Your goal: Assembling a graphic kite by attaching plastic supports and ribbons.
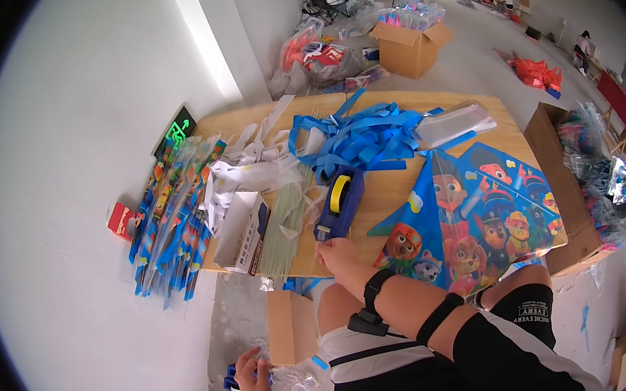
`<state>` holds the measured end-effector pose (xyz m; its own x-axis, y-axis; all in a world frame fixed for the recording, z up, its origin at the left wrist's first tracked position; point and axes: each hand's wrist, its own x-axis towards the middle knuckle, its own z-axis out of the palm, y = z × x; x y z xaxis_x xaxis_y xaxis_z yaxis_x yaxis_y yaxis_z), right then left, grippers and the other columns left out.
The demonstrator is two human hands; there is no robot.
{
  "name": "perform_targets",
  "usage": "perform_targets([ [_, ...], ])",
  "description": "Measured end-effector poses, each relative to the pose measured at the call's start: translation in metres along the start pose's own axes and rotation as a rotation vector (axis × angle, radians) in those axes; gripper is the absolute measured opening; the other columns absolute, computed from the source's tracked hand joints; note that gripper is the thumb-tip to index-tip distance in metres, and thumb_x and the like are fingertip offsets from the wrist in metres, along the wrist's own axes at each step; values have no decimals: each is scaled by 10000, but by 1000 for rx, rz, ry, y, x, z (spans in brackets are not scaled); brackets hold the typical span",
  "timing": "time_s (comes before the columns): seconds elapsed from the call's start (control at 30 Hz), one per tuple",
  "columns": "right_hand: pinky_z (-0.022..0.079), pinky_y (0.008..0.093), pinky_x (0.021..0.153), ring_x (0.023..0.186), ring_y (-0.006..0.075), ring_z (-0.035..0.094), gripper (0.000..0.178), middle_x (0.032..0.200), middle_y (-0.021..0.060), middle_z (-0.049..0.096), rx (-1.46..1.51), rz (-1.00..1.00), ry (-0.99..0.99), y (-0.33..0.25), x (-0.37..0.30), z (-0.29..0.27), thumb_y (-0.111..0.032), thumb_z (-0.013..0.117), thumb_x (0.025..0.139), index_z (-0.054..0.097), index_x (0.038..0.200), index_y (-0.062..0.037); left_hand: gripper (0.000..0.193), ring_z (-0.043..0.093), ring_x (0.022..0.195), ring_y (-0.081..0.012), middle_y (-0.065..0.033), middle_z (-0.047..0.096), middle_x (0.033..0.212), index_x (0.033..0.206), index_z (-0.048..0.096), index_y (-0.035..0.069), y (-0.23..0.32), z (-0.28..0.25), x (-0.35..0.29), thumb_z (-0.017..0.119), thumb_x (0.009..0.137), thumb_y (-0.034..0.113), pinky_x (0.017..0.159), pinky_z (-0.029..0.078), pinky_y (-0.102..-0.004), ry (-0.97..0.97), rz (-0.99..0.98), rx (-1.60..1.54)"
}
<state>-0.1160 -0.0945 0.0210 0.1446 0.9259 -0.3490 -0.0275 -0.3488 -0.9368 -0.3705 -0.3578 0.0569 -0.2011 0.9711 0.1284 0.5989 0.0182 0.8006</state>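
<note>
**Your right hand (pixel 333 251) at the near end of the blue tape dispenser (pixel 347 208)**

Taking the tabletop's middle as the clock's centre, you have a wooden table (pixel 383 193) before you. A cartoon-printed blue sheet (pixel 503 221) lies toward three o'clock; long plastic-wrapped packs (pixel 175 220) sit toward half past eight. Blue ribbons (pixel 360 136) heap at twelve, white strips (pixel 255 171) toward nine. The dispenser stands near the centre. Your right hand, toward half past six, has curled fingers; whether they grip anything, you cannot tell. Your left hand (pixel 254 378), toward seven beyond the table edge, is loosely open. A yellow tape roll (pixel 339 194) sits in the dispenser.
</note>
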Motion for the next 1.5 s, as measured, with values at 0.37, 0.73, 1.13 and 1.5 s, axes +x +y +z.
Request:
perform_targets([
  [0.37,491,262,583,677,106,627,156,851,27,702,7,-218,-292,-11,-31,-29,-189,696,937,709,991,-44,301,593,714,-242,-113,647,810,877,683,-6,12,-21,-12,589,1024,240,675,479,-347,-67,26,122],
  [0.73,500,216,667,825,82,622,228,1016,47,697,554,-287,-80,-104,-125,-189,-88,648,985,698,1195,-15,114,561,671,-84,-10,633,748,908,663,17,134,5,5,721,932,113,594,445,-234,-443,-37,-247],
  [1.13,496,204,721,887,95,637,146,956,13,679,985,-318,148,-58,-204,-365,-72,656,977,698,1114,-45,83,649,753,-176,-91,670,791,894,661,-20,256,90,21,731,856,2,712,516,-302,-673,350,-109],
  [1.5,492,234,662,829,136,692,255,924,34,704,810,-492,153,-23,-257,-448,-96,613,1009,591,1261,-125,107,663,725,-199,-115,686,778,901,691,-13,297,122,28,761,824,11,691,522,-316,-726,529,66],
])
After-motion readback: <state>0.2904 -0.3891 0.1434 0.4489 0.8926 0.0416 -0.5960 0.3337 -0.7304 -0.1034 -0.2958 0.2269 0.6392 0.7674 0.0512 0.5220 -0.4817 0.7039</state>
